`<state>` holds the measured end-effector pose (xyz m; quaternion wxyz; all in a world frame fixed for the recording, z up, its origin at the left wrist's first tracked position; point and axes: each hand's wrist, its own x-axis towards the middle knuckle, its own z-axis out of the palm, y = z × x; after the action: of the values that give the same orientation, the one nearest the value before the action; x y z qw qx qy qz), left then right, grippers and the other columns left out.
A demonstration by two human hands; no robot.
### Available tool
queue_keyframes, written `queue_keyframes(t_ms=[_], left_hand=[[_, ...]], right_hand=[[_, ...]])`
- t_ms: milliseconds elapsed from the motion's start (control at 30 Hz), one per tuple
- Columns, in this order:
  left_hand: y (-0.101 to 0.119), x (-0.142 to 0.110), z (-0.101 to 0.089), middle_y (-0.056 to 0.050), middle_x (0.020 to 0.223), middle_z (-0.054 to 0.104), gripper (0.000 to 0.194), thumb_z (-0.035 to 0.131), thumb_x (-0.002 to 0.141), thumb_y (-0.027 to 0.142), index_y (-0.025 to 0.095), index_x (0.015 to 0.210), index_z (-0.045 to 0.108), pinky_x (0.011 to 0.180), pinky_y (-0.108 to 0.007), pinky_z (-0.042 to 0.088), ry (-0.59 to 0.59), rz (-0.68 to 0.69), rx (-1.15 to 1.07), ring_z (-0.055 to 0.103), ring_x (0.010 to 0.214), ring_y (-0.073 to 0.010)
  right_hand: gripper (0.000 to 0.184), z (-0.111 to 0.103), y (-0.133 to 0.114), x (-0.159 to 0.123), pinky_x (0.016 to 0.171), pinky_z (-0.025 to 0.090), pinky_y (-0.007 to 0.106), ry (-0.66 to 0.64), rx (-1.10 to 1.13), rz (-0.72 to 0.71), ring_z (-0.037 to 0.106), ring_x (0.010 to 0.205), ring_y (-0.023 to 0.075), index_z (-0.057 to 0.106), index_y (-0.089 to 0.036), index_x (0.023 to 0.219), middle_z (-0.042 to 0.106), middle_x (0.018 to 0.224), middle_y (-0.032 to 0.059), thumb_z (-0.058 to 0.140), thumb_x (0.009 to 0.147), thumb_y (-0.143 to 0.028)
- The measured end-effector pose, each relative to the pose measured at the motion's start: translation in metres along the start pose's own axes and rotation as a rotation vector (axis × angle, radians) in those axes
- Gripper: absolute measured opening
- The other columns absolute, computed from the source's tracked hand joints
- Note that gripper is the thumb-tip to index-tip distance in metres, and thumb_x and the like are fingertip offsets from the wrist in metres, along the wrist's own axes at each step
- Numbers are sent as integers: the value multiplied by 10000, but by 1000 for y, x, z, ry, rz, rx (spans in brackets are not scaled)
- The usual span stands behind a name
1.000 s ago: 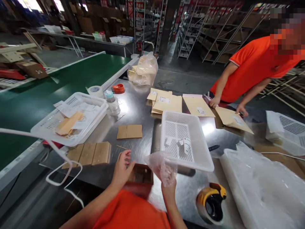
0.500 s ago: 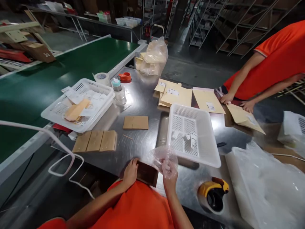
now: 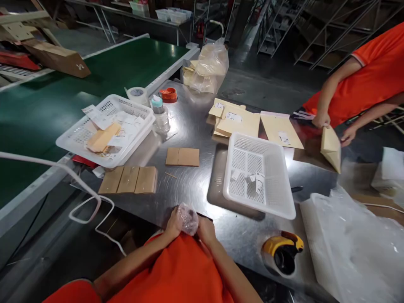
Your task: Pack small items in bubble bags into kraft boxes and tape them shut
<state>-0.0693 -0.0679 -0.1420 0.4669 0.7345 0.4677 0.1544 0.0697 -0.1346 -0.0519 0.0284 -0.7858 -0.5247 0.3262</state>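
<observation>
Both hands are drawn in close to the orange shirt at the near edge of the shiny steel table. The left hand and the right hand are wrapped from either side round a crumpled wad of clear bubble wrap, fingers curled onto it; the wad sits between the two palms, just over the table's edge. Whether anything lies inside the wrap, I cannot tell.

Beyond the hands stands a white perforated plastic basket with a few small white slips in its bottom. To the left of it lie a row of three flat brown cardboard pieces and, further in, a smaller pair of flat brown cardboard pieces. A second white perforated basket, holding papers and a tan packet, rests at the table's left edge beside the green conveyor belt. A yellow and black tape dispenser sits near the table's front edge to the right of the hands, and a heap of clear plastic sheeting lies further right.

Across the table, a stack of tan paper envelopes with white labels lies flat, and a co-worker in an orange shirt holds another tan envelope upright with both hands.
</observation>
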Motion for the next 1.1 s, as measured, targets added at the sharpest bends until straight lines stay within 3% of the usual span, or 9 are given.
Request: queue_keyframes(t_ms=[133,267,367,467,533,633,800,1000,1100], left_hand=[[-1,-3,-1,-114,1179,627,418,441,830,248,175,1228,544,1006,-420,456,-44,-2,-25,586,1106,-244],[-1,-5,0,-120,1228,598,461,442,822,198,163,1276,514,1038,-407,427,-73,-4,-50,554,1148,-239],[0,-5,1,-112,1225,599,466,401,828,165,164,1279,520,1056,-414,412,-55,-18,-42,543,1162,-233],[2,-5,2,-104,1225,600,431,360,868,189,182,1263,533,1064,-410,408,-49,-37,-12,543,1167,-223],[4,-5,1,-112,1217,602,409,339,899,232,181,1251,540,1057,-414,415,-56,-58,16,545,1169,-229],[8,-6,-1,-106,1206,604,399,311,937,299,196,1257,527,1050,-429,418,-65,-65,39,546,1164,-231],[14,-6,-4,-86,1202,608,395,269,963,328,221,1257,511,1054,-423,411,-64,-47,57,539,1175,-220],[18,-6,-5,-96,1195,614,393,264,963,327,215,1239,519,1020,-423,439,-62,-53,81,552,1162,-223],[21,-6,-6,-94,1190,617,389,278,957,323,218,1244,519,1009,-416,449,-66,-54,93,559,1151,-224]], right_hand=[[274,-7,-6,-2,661,462,282,-26,-92,71,691,860,254,695,-129,988,746,941,143,453,867,-85],[249,-12,1,-38,698,471,280,123,-151,78,668,888,237,654,-163,999,714,974,132,416,927,-175],[286,-7,14,-57,718,486,255,165,-60,-174,662,800,183,658,-208,989,713,880,69,375,951,-215],[373,1,18,-50,979,446,326,109,82,-436,591,1133,210,608,-215,1202,662,1216,84,361,929,-158],[451,6,15,-36,1091,359,402,60,108,-397,470,1299,250,516,-169,1336,539,1399,122,366,912,-141],[501,10,6,-13,1066,391,396,-94,96,-192,508,1272,262,418,-104,1414,535,1394,172,378,924,-202],[453,14,-7,16,969,459,415,-214,15,-6,631,1110,289,646,-123,1182,683,1179,181,319,964,-348],[355,4,-9,-2,905,493,335,-272,-20,-34,653,1067,263,661,-116,1156,686,1181,165,427,898,-186],[417,-2,-4,-33,953,465,307,-93,14,-195,609,1123,228,588,-143,1259,638,1269,129,381,898,-110]])
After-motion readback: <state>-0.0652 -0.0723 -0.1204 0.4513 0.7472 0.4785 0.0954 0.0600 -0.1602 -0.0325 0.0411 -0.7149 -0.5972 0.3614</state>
